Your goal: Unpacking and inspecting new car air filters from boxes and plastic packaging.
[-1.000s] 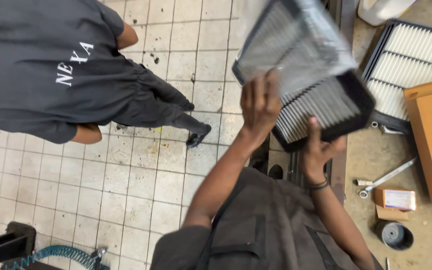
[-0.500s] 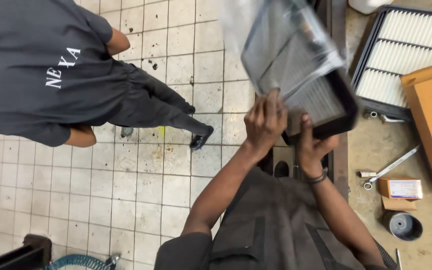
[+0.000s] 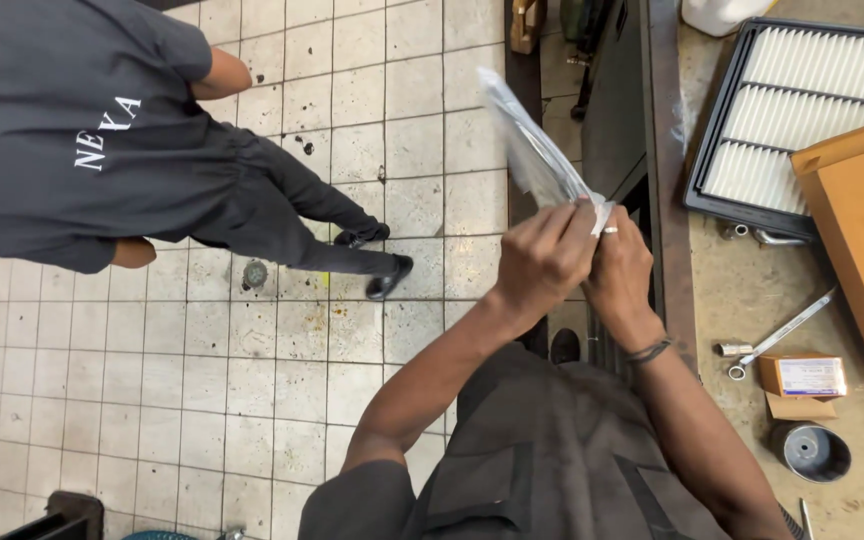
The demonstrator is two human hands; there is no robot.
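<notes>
Both hands meet over the gap between the tiled floor point(image 3: 252, 400) and the bench point(image 3: 752, 300) — the left hand point(image 3: 542, 260) and right hand point(image 3: 620, 270) pinched shut on the lower end of a clear plastic bag point(image 3: 537, 155), which sticks up and away from them. The bag looks flat and empty, so unwrapping seems done — folding or discarding it is what appears left. A white pleated air filter point(image 3: 802, 110) lies at the bench's far edge, partly under an orange box point(image 3: 857, 240). A spanner point(image 3: 777, 335) lies near the bench's front edge.
</notes>
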